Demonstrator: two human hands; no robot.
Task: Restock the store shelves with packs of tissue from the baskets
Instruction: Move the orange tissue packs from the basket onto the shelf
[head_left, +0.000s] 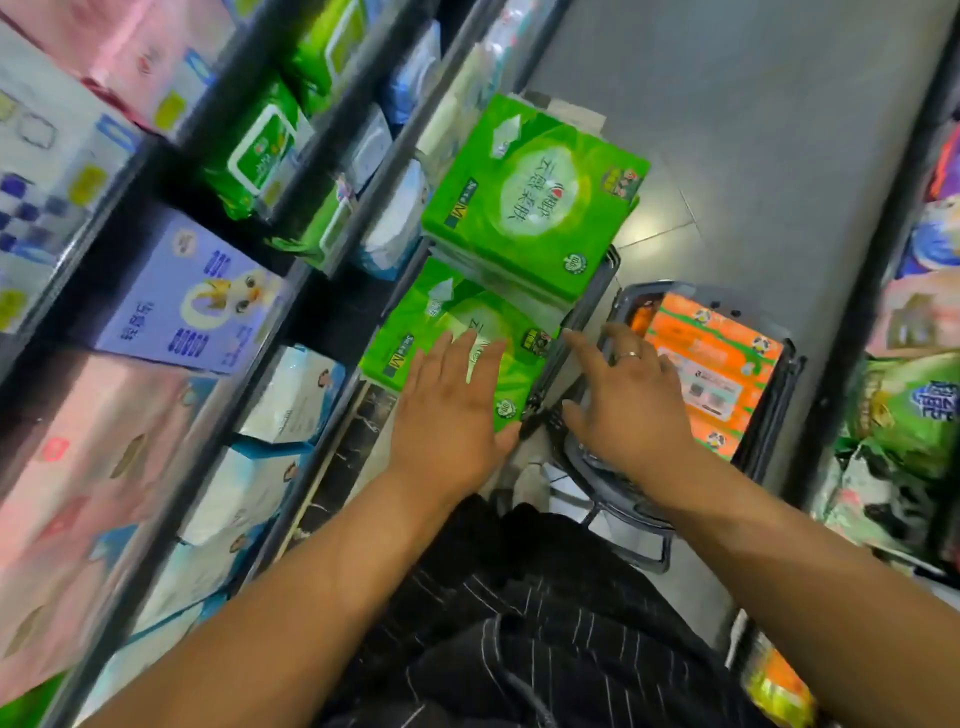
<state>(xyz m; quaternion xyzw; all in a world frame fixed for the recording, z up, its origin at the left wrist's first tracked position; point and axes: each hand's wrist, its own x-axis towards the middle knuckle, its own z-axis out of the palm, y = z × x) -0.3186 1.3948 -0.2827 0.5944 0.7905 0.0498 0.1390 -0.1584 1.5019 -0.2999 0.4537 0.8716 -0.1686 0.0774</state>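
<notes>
**Near green tissue pack (457, 332) under a flat left hand (447, 410)**

Face up and low down, between the shelves (171, 156) on the left and the grey basket (782, 395) on the right. Pressed from above by the left hand, fingers straight and spread, gripping nothing. Just beyond, a taller stack of green packs (535, 192). To the right, over the basket's near-left rim, the right hand (623, 405): fingers spread, loosely bent, holding nothing, a ring on one finger. Inside the basket, orange tissue packs (717, 364). On the left shelves, a purple box (182, 296) among pink and white packs.
</notes>
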